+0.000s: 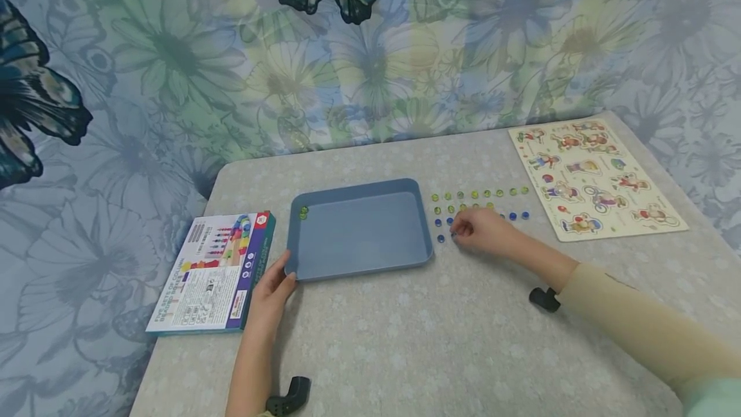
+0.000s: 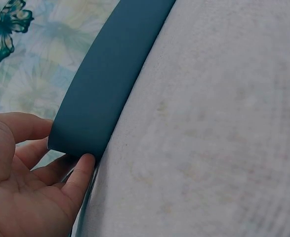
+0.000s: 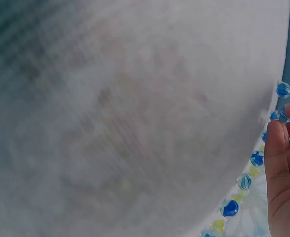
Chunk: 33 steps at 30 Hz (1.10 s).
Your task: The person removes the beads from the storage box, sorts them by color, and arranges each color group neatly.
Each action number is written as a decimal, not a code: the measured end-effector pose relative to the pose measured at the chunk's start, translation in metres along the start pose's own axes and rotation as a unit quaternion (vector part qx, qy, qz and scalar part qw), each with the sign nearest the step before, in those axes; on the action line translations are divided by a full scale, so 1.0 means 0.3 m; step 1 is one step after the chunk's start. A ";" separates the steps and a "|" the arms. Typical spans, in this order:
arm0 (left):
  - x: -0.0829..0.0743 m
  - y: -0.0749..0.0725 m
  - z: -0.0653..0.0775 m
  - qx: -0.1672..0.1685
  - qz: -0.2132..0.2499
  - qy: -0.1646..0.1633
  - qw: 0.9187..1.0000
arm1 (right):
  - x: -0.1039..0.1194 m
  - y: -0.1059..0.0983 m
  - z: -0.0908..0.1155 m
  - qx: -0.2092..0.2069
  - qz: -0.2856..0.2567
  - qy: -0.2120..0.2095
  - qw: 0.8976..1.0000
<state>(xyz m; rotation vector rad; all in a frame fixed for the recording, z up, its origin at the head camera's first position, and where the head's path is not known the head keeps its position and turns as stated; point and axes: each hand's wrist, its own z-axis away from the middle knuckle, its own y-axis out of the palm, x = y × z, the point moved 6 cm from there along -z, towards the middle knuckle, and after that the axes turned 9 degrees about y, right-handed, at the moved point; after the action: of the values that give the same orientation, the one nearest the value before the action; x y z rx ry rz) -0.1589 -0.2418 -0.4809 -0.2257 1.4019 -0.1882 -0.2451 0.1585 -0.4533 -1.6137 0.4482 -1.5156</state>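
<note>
A blue-grey tray (image 1: 359,269) lies on the table, with a few yellow-green marbles (image 1: 303,212) at its upper left. My left hand (image 1: 274,286) holds the tray's near left corner; in the left wrist view the fingers and thumb sit about the tray wall (image 2: 93,89). Right of the tray, my right hand (image 1: 483,230) pinches a blue marble (image 3: 283,114) between thumb and finger. One blue marble (image 1: 441,238) lies just left of that hand. Rows of yellow-green marbles (image 1: 475,194) and blue marbles (image 1: 525,215) stretch behind it, partly hidden by the hand.
A flat boxed set (image 1: 211,275) lies left of the tray, close to my left forearm. At the right rear lies a cream puzzle board (image 1: 596,179) with painted figures. A flowered curtain (image 1: 370,82) hangs behind the table (image 1: 405,346).
</note>
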 end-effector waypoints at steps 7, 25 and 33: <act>-0.001 0.002 0.005 -0.004 0.000 -0.006 1.000 | 0.017 0.013 -0.003 0.009 0.024 0.011 1.000; -0.005 0.003 0.003 -0.002 0.007 0.023 1.000 | 0.030 0.014 0.005 0.014 0.028 0.010 0.999; -0.001 0.005 0.006 0.003 0.016 0.026 1.000 | 0.055 -0.032 -0.004 -0.005 0.015 0.016 1.000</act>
<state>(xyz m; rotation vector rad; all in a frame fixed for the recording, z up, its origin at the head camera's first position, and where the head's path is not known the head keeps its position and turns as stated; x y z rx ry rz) -0.1571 -0.2403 -0.4807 -0.1946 1.4550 -0.1716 -0.2457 0.1512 -0.4354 -1.5860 0.4974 -1.5210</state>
